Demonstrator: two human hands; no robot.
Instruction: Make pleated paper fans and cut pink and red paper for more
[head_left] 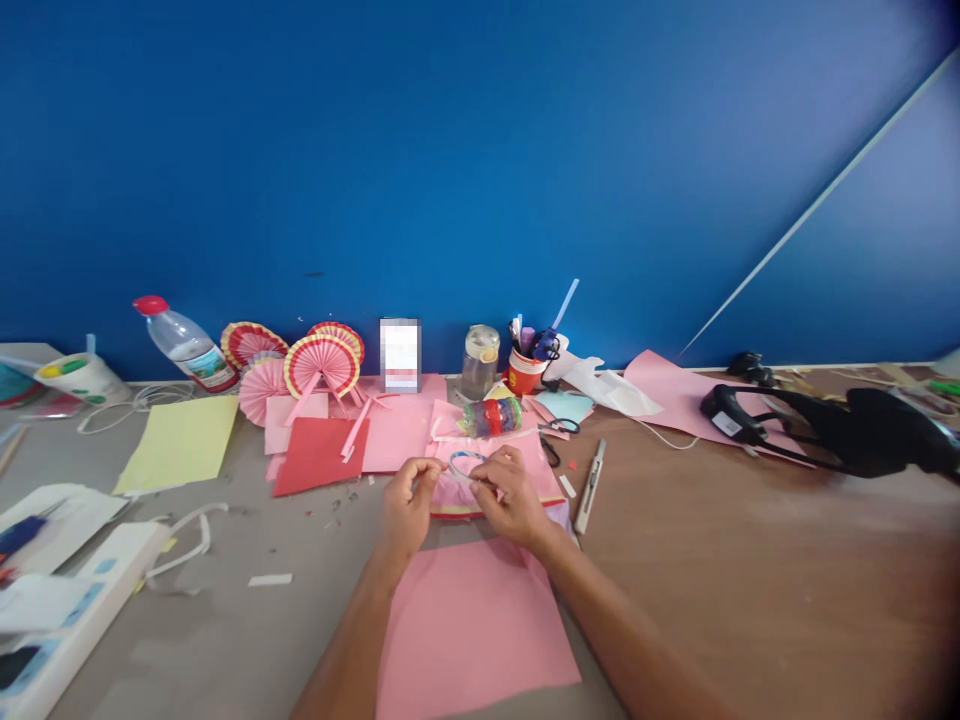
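My right hand (508,492) is closed around the lower right side of a thin white ring with blue print (466,456), which looks like a roll of tape. On its left, my left hand (411,500) is in a pinch close to the ring's edge; what lies between those fingertips is too small to make out. Under both hands is a pink folded paper piece (536,455) with a red and yellow edge. A yarn-wrapped roll (491,416) with a red band lies on it. Nearer me is a flat pink sheet (472,630).
Paper fans (321,366), a red sheet (319,455) and a yellow sheet (180,440) lie left. Behind stand a jar (480,360) and a red cup (526,372) of tools. A utility knife (590,487) lies right, a power strip (97,600) at lower left.
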